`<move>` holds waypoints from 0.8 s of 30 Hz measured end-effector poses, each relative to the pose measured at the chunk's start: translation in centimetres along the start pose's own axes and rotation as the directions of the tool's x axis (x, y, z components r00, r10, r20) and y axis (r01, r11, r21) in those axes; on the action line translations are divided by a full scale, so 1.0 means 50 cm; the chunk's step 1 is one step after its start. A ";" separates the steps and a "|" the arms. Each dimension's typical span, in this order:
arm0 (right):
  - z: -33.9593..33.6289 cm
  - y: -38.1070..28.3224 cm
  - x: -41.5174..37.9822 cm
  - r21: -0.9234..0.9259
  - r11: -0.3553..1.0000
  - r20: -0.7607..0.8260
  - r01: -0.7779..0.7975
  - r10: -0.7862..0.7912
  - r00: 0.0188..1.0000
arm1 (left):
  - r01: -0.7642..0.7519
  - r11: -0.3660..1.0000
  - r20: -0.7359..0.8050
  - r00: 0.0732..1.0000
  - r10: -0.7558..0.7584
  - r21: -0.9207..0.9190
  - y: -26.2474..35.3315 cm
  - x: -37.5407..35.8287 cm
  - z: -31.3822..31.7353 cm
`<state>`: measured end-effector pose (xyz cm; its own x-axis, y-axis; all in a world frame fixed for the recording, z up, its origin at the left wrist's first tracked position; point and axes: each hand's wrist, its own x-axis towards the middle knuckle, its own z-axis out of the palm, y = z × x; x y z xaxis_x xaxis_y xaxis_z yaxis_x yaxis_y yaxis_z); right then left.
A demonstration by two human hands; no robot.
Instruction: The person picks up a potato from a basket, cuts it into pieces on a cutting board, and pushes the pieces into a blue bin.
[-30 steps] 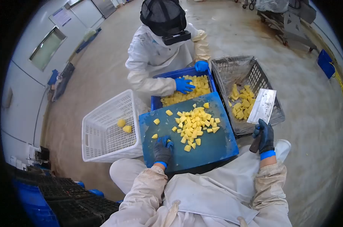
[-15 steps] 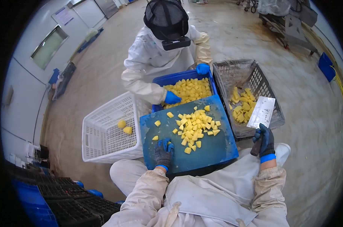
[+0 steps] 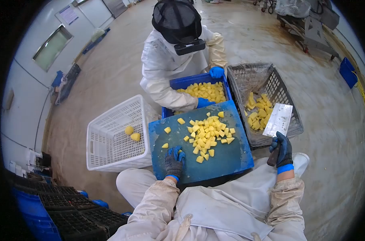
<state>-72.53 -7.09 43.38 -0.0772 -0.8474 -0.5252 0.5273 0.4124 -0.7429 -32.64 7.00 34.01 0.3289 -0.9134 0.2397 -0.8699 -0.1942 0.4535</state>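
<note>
My right hand, in a dark blue and grey glove, is closed round the handle of a cleaver, its broad blade pointing up and away beside the grey crate. My left hand, gloved alike, rests on the left near part of the blue-green cutting board; a small yellow bit shows at its fingertips, and its grip on that is unclear. Cut yellow pieces lie heaped mid-board, with a few loose ones to the left.
Beyond the board, a co-worker in white leans over a blue bin of yellow pieces. A white crate with a few yellow lumps stands left. The grey crate at right holds yellow chunks. Black crates sit lower left.
The co-worker's gloved hand and forearm have moved right and deeper over the blue bin, with the body shifted right too. My hands and the cleaver look the same.
</note>
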 end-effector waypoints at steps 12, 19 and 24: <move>-0.004 0.005 0.005 0.017 1.000 -0.005 -0.019 0.019 1.000 | 0.045 0.999 0.029 0.999 -0.044 -0.016 0.018 0.003 -0.016; -0.004 0.005 0.007 0.014 0.999 -0.002 -0.032 0.032 0.999 | 0.006 1.000 -0.011 1.000 -0.007 -0.008 0.000 0.001 -0.001; -0.002 0.004 0.005 0.025 0.999 0.016 -0.041 0.040 0.999 | 0.034 0.999 -0.008 0.999 -0.034 -0.004 0.011 0.002 -0.005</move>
<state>-72.50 -7.20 43.07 -0.0421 -0.8354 -0.5481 0.5511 0.4382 -0.7102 -32.97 6.89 34.51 0.3612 -0.9033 0.2314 -0.8569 -0.2237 0.4644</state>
